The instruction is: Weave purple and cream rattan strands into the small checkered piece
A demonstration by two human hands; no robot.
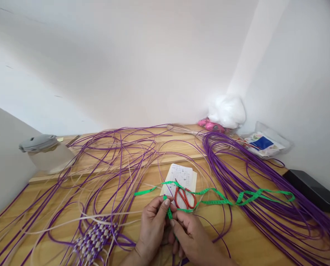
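Both my hands meet at the near middle of the wooden table [245,240]. My left hand [153,225] pinches a green measuring tape [217,200] between thumb and fingers. My right hand [189,238] grips the same tape just below. The tape runs off to the right in loose twists. Red-handled scissors [185,197] lie just beyond my fingers on a white printed paper [181,175]. A small woven patch of purple and white strands [94,242] lies to the left of my left hand.
Long purple and cream strands [120,159] loop over the whole table, with a thick purple bundle [237,166] at right. A lidded translucent container [47,152] stands far left. A white bag [227,111], pink items [211,125], a plastic packet [263,144] and a black box [312,188] sit by the walls.
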